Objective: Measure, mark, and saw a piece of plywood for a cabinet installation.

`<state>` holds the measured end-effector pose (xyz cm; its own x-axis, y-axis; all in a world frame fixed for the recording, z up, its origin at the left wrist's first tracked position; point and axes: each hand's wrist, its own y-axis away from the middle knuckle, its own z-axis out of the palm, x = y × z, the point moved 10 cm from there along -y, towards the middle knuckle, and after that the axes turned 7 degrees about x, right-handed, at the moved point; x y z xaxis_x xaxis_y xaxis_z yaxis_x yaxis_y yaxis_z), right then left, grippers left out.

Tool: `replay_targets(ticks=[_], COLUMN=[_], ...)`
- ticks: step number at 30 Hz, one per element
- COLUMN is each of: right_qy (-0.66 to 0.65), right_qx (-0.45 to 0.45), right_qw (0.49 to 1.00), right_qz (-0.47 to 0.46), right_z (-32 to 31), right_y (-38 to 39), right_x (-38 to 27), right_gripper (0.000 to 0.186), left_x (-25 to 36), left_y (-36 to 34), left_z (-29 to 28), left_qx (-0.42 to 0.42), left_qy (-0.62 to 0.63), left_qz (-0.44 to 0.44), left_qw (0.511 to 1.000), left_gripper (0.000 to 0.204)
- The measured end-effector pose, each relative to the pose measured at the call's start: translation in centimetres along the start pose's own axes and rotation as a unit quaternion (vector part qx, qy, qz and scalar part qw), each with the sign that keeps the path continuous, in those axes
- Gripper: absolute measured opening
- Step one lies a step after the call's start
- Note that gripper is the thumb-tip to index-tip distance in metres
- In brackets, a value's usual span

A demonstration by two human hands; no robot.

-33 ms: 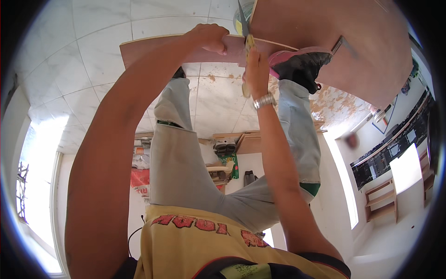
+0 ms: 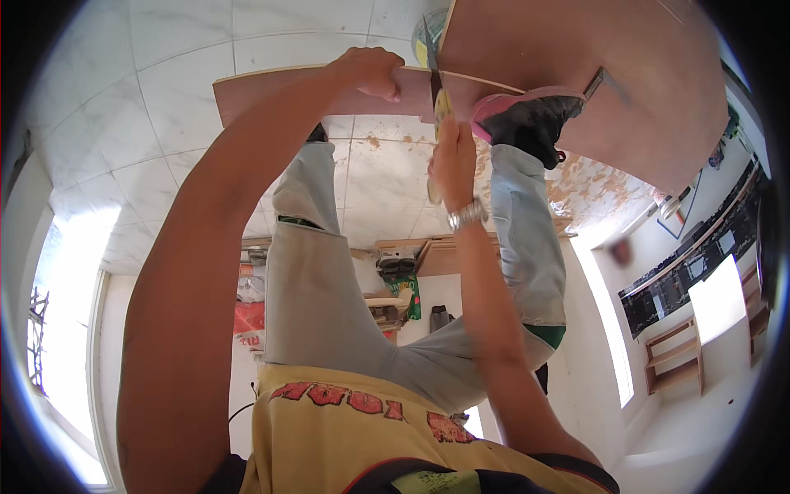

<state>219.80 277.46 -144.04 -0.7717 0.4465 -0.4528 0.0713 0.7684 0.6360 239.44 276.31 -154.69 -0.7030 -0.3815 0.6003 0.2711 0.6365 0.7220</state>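
Note:
A hand saw [image 2: 443, 105] with a yellowish handle is in my right hand [image 2: 454, 160], whose fingers are wrapped round the grip. Its blade stands in a cut that runs into a reddish-brown plywood sheet [image 2: 527, 41] from its near side. Left of the blade, a narrow strip of the plywood [image 2: 271, 92] reaches out over the floor. My left hand [image 2: 372, 72] is closed over this strip, fingers across its far edge and thumb on its face. My right shoe [image 2: 531, 119], black and pink, presses on the sheet just right of the cut.
Sawdust [image 2: 605, 185] is scattered on the white floor tiles [image 2: 185, 99]. A metal square-like tool [image 2: 605, 82] lies on the sheet by my shoe. Behind the cut is a rounded translucent thing [image 2: 424, 41]. Wood pieces [image 2: 440, 257] and bags [image 2: 249, 321] are behind my legs.
My right hand has pulled the saw back toward my body, so its handle sits farther from the plywood. My left hand keeps its hold on the strip.

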Motion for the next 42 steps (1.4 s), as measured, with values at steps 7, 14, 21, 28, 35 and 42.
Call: replay_targets(ticks=[7, 14, 21, 28, 35, 42], right_qy=[-0.02, -0.008, -0.043, 0.002, -0.086, -0.078], right_qx=[-0.006, -0.029, -0.028, -0.013, -0.034, -0.022], right_qw=[0.996, 0.999, 0.998, 0.997, 0.993, 0.996], right_qz=[0.084, -0.03, 0.035, -0.079, 0.073, 0.035], right_z=[-2.2, 0.1, -1.9, 0.4, -1.9, 4.0], right_y=[6.2, 0.0, 5.8, -1.2, 7.5, -3.2], right_x=[0.1, 0.0, 0.7, 0.3, 1.9, -1.6], right_gripper=[0.041, 0.043, 0.039, 0.037, 0.04, 0.039], left_x=[-1.4, 0.0, -1.5, 0.1, -1.4, -0.3], left_y=[0.5, -0.3, 1.0, -0.5, 1.3, 0.6], left_z=[-0.2, 0.2, 0.0, 0.7, -0.5, -0.3], left_qx=[0.024, 0.013, 0.004, 0.009, 0.026, 0.03], left_qy=[-0.014, -0.006, -0.006, -0.001, -0.002, -0.002], left_qz=[0.004, 0.006, -0.003, 0.003, -0.012, 0.01], left_qw=[1.0, 1.0, 1.0, 1.0, 1.0, 1.0], left_gripper=[0.06, 0.059, 0.061, 0.061, 0.056, 0.057])
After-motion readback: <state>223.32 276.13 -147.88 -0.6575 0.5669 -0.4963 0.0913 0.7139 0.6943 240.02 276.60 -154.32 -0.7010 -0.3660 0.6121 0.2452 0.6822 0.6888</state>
